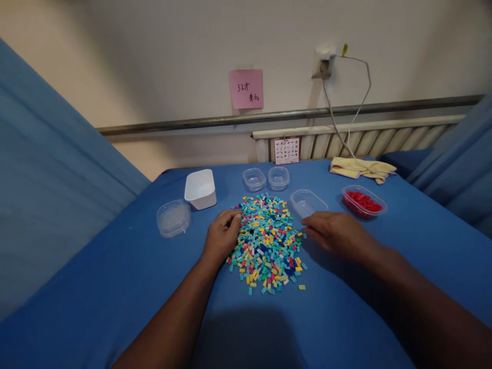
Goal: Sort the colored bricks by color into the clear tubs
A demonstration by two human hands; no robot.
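Note:
A spread-out pile of small toy building bricks (265, 241) in turquoise, yellow, blue, green, pink and white lies in the middle of the blue cloth. At its left edge rests my left hand (224, 233), fingers curled against the bricks, their tips partly hidden. My right hand (332, 231) is to the right of the pile, with thumb and fingers pressed together. Whatever it may pinch is too small to make out. Just beyond the right fingertips stands a clear plastic tub (307, 202), partly covered by the hand. Farther right, another clear tub (364, 201) contains red bricks.
Two small clear tubs (254, 180) stand behind the pile. A white box (200, 189) and stacked clear lids (173, 219) are at the left. A yellow cloth (361, 169) lies back right under a hanging white cable (340, 134). A small picture card (286, 150) leans at the back.

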